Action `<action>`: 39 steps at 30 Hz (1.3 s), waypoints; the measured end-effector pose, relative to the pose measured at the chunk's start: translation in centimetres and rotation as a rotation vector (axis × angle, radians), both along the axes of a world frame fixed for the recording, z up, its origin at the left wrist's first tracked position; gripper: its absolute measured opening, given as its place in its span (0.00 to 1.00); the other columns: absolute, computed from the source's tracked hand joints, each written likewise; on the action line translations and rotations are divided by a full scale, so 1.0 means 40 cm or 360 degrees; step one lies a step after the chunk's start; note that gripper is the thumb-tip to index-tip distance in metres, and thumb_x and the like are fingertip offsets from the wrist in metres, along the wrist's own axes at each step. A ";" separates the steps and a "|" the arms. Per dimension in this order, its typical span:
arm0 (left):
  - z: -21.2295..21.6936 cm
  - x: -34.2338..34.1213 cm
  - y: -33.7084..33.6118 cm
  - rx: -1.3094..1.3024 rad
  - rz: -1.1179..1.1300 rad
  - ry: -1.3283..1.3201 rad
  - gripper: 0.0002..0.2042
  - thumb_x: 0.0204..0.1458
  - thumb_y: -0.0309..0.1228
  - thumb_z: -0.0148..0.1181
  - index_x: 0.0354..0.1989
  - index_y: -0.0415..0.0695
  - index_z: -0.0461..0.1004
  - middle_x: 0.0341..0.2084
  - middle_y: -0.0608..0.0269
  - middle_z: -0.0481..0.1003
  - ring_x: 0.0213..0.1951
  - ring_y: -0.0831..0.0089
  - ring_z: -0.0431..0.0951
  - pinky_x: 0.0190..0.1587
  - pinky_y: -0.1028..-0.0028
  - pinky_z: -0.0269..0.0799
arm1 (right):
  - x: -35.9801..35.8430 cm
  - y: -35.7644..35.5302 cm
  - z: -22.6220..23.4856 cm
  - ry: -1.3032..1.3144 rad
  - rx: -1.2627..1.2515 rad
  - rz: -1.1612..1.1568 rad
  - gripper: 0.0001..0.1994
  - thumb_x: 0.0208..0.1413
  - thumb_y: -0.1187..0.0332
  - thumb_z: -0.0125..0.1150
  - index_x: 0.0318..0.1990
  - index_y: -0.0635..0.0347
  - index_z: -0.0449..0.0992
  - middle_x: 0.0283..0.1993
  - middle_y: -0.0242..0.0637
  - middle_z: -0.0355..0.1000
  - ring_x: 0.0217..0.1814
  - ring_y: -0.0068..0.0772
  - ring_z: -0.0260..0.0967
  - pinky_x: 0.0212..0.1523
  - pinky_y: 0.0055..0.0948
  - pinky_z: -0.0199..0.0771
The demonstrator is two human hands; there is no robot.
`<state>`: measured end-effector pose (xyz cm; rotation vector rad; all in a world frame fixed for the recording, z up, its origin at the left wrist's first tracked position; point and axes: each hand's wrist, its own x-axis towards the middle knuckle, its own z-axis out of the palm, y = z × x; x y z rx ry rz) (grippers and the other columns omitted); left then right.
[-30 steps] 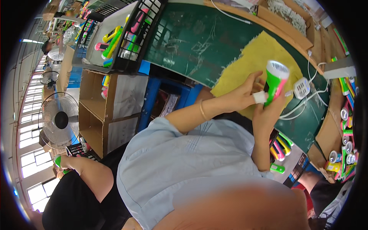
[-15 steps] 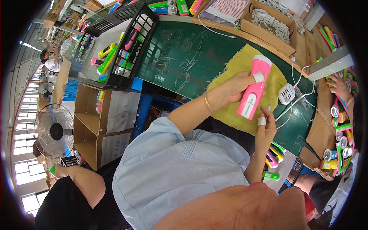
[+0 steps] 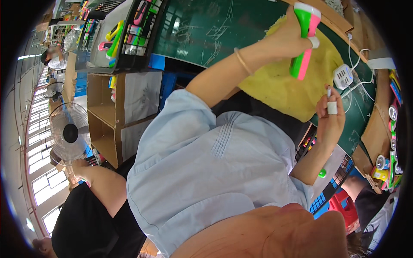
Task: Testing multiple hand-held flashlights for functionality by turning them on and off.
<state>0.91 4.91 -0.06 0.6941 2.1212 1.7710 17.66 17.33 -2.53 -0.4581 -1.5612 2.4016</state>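
Observation:
My left hand is wrapped round a pink and green flashlight with a white rim at its head, tilted above a yellow cloth. White tape covers a fingertip of that hand. To the right of the cloth, my right hand, with a taped finger too, pinches a small pale plug-like piece; its exact kind is too small to make out. Close beyond these fingers lies a white multi-port USB charger with white cables.
The scratched green table carries a black basket of colourful flashlights at its left end. Below it stand open cardboard boxes, near a fan. On the right, more flashlights lie beside a cardboard sheet. A red stool is lower right.
My left hand has carried the flashlight up and to the right, turning its green side into view. My right hand has shifted right, near the charger. The whole view has moved somewhat.

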 end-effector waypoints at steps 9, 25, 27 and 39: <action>-0.012 -0.040 0.008 -0.0352 0.0396 0.0367 0.41 0.39 0.32 0.64 0.57 0.36 0.41 0.45 0.37 0.57 0.41 0.40 0.67 0.42 0.57 0.68 | -0.047 0.002 -0.009 0.0021 -0.0019 0.0072 0.09 0.53 0.72 0.54 0.39 0.68 0.69 0.34 0.34 0.65 0.28 0.18 0.55 0.29 0.15 0.55; -0.018 0.087 -0.055 0.0866 -0.0229 -0.1017 0.14 0.53 0.37 0.52 0.39 0.38 0.64 0.25 0.59 0.69 0.24 0.72 0.73 0.25 0.70 0.72 | -0.116 -0.064 0.153 0.0618 0.1786 0.0747 0.10 0.36 0.83 0.55 0.31 0.65 0.72 0.29 0.40 0.65 0.32 0.40 0.65 0.32 0.29 0.66; -0.011 0.087 -0.068 0.0961 -0.0202 -0.0793 0.17 0.53 0.40 0.52 0.41 0.39 0.64 0.27 0.56 0.71 0.25 0.71 0.74 0.27 0.71 0.73 | -0.082 -0.061 0.149 0.0641 0.1267 0.1015 0.09 0.40 0.78 0.59 0.32 0.63 0.72 0.27 0.38 0.63 0.31 0.36 0.64 0.32 0.26 0.65; -0.033 0.171 -0.115 0.1012 -0.0750 0.0060 0.24 0.48 0.43 0.55 0.48 0.39 0.61 0.34 0.56 0.70 0.35 0.67 0.72 0.39 0.69 0.69 | 0.045 -0.100 -0.026 0.0355 0.1791 0.0246 0.43 0.21 0.71 0.75 0.53 0.63 0.60 0.34 0.37 0.62 0.34 0.30 0.62 0.35 0.28 0.64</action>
